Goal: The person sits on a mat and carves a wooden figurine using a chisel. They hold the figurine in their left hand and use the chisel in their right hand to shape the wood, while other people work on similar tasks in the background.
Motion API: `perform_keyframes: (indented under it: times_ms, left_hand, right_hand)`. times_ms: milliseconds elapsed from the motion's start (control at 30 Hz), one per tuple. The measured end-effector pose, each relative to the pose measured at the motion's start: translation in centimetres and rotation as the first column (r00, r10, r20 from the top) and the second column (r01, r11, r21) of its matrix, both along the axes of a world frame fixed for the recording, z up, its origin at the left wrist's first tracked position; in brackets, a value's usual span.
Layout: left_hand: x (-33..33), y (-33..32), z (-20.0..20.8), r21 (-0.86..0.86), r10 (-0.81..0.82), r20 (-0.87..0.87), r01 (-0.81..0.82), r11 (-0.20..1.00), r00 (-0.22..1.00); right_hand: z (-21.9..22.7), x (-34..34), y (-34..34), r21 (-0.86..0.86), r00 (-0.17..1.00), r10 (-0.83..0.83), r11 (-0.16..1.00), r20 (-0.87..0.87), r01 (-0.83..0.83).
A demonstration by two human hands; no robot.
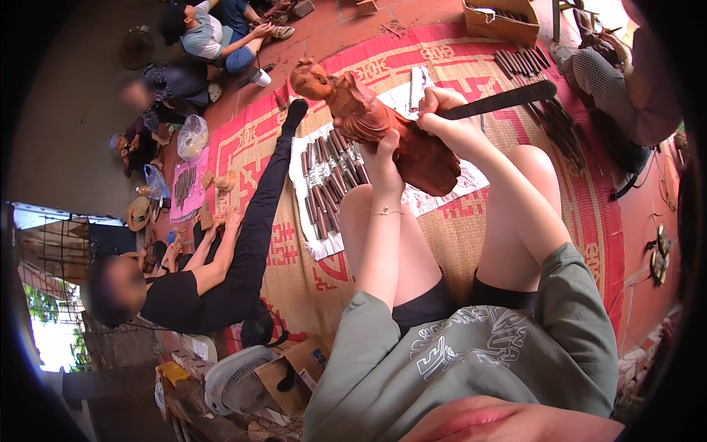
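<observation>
While hands grip carving point(383, 121), cardboard box point(501, 26) holding chisels point(508, 13)

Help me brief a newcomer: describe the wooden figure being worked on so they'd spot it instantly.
On the red patterned mat, above the seated person's knees, the left hand grips a carved wooden figure. Unlike the small pale carvings by the neighbours, it is big, reddish-brown and glossy, with a rounded head at the upper left.

Both arms stretched forward, both hands closed in a grip.

The left hand point(383, 151) is raised on a nearly straight forearm, fingers wrapped round what it holds, a thin bracelet at the wrist. The right hand point(442, 110) sits just beside it and slightly higher, fist clenched tight, forearm running back to a bent elbow.
</observation>
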State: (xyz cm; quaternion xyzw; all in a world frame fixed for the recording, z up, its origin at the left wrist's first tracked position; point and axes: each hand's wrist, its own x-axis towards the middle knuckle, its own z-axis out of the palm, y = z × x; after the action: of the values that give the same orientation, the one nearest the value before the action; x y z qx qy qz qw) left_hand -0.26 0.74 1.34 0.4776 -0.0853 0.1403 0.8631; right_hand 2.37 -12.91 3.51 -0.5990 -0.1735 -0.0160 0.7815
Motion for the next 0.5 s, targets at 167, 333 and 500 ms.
perform_keyframes:
  times_ms: [167,333,500]
  left_hand:
    - [-0.3,-0.2,0.4,0.018,-0.011,-0.034,0.012,1.0,0.999]
    - [-0.5,0.3,0.9,0.065,0.0,0.001,0.0,0.998,1.0]
    - [-0.3,0.3,-0.1,0.047,-0.03,-0.052,0.032,0.998,0.998]
  right_hand:
    - [0.3,-0.3,-0.2,0.07,0.997,0.016,0.997,-0.081,-0.011]
    - [1.2,-0.9,0.3,0.065,0.996,0.032,0.998,-0.086,-0.027]
    - [0.4,-0.6,0.0,0.084,0.998,0.033,0.996,-0.045,-0.03]
